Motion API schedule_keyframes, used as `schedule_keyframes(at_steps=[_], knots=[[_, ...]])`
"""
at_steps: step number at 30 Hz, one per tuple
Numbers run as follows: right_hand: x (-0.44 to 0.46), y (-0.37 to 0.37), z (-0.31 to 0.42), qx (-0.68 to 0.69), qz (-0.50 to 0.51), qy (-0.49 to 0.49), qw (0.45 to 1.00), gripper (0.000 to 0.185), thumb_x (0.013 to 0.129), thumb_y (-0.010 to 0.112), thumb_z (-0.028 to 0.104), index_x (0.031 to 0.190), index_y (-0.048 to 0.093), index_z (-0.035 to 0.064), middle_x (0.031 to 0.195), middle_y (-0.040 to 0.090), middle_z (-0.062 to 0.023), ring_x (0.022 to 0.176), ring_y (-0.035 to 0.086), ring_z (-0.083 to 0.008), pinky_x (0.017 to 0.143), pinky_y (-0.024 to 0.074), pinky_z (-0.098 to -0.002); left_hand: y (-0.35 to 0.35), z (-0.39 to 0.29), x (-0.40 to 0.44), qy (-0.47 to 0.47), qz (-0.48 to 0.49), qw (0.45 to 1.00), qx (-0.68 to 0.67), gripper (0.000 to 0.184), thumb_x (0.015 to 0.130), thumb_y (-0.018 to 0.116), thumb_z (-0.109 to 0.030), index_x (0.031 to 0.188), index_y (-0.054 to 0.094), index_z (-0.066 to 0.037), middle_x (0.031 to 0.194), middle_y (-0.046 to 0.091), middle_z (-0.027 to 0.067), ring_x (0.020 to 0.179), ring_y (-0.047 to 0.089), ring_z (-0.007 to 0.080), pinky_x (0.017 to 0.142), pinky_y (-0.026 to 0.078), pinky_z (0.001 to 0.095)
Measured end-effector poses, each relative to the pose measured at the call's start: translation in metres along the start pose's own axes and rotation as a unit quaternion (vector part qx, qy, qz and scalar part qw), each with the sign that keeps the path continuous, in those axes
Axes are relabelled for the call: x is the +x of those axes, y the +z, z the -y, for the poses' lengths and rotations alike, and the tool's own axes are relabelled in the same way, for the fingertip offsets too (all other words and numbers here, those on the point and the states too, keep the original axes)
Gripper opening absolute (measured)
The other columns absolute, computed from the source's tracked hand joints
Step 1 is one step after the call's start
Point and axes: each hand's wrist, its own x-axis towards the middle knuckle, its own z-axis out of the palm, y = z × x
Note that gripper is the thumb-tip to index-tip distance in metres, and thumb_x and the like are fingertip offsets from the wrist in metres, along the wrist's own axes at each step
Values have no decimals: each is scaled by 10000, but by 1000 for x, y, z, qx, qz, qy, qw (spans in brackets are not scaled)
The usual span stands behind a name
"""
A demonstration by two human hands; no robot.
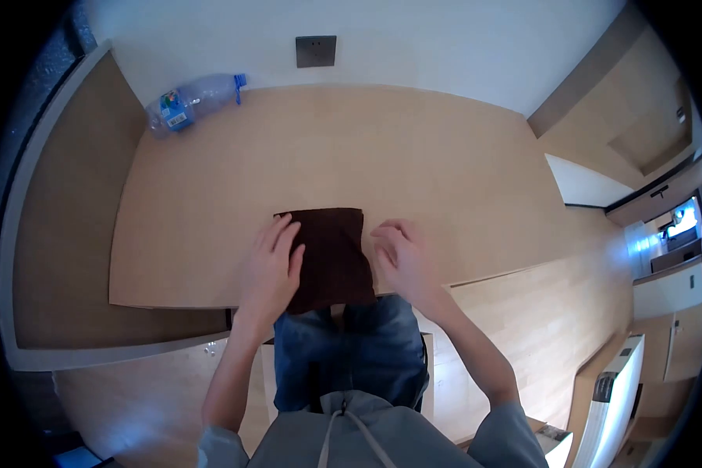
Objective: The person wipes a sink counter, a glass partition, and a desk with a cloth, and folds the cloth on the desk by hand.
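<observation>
A dark maroon cloth, roughly rectangular and apparently folded, lies at the front edge of the wooden desktop, its lower end reaching the edge near my lap. My left hand rests over the cloth's left side, fingers stretched out and thumb apart, the fingertips on its upper left part. Just off the cloth's right edge is my right hand. Its fingers are loosely bent, with a gap between them and the thumb, and nothing shows in them.
A large clear plastic bottle with a blue cap lies on its side at the back left, against the wall. A dark socket plate is on the wall. A wooden side panel bounds the left. Cabinets stand at the right.
</observation>
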Motion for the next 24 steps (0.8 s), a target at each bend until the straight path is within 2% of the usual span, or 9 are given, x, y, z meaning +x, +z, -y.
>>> schedule_keyframes(at_steps=[2, 5, 8, 11, 14, 17, 20, 24], knots=[[-7, -1, 11, 14, -2, -1, 1000, 120, 888, 690, 97, 991, 701, 36, 1054, 637, -136, 1032, 611, -317, 905, 501, -406, 11, 2, -16, 33, 22, 999, 17, 461, 944, 653, -144, 1369, 532, -13, 1431, 525, 188, 1383, 436, 394, 1146, 364, 475], [-2, 4, 17, 64, 17, 65, 996, 135, 877, 697, 124, 939, 680, 4, 997, 624, -163, 995, 590, -358, 882, 494, -446, 11, -4, -21, 54, 27, 998, 30, 467, 915, 681, -165, 1340, 566, -10, 1434, 518, 194, 1407, 403, 392, 1160, 319, 545], [1, 5, 22, 53, 46, 103, 992, 147, 874, 710, 139, 880, 684, -6, 941, 628, -161, 989, 591, -355, 865, 497, -429, -4, -14, -23, 31, 55, 998, 17, 515, 874, 731, -159, 1347, 572, -30, 1477, 486, 174, 1424, 382, 402, 1172, 273, 599], [-4, 4, 25, 29, 62, 113, 991, 145, 874, 713, 135, 870, 683, -7, 885, 643, -165, 923, 617, -348, 818, 511, -421, -20, -18, -30, 82, 105, 991, -15, 529, 802, 807, -207, 1275, 633, -45, 1451, 521, 150, 1417, 402, 383, 1172, 286, 596], [-8, -1, 24, 83, 119, 177, 973, 147, 866, 721, 138, 872, 685, -5, 798, 654, -157, 806, 641, -335, 752, 525, -420, -17, -2, -44, 123, 113, 986, -19, 498, 737, 851, -203, 1182, 685, -53, 1394, 576, 129, 1386, 453, 364, 1163, 329, 571], [-12, -7, 30, 75, 120, 165, 976, 149, 867, 722, 140, 865, 686, -5, 713, 658, -148, 693, 652, -327, 692, 534, -417, -15, 3, -51, 130, 82, 987, -43, 352, 760, 833, -158, 1080, 725, -60, 1290, 642, 112, 1311, 528, 342, 1126, 393, 552], [-11, -21, 40, 60, 187, 198, 960, 163, 895, 708, 134, 871, 676, -24, 724, 665, -143, 678, 664, -266, 679, 532, -372, -15, 4, -54, 155, 54, 985, -53, 289, 757, 826, -90, 1030, 736, -62, 1220, 678, 101, 1244, 584, 331, 1070, 463, 529], [-20, -21, 36, 76, 182, 184, 963, 183, 904, 704, 138, 830, 657, -23, 696, 661, -130, 643, 649, -250, 644, 518, -360, -11, 9, -59, 176, 25, 983, -48, 239, 759, 806, -33, 987, 737, -44, 1135, 709, 97, 1173, 634, 323, 1012, 520, 505]])
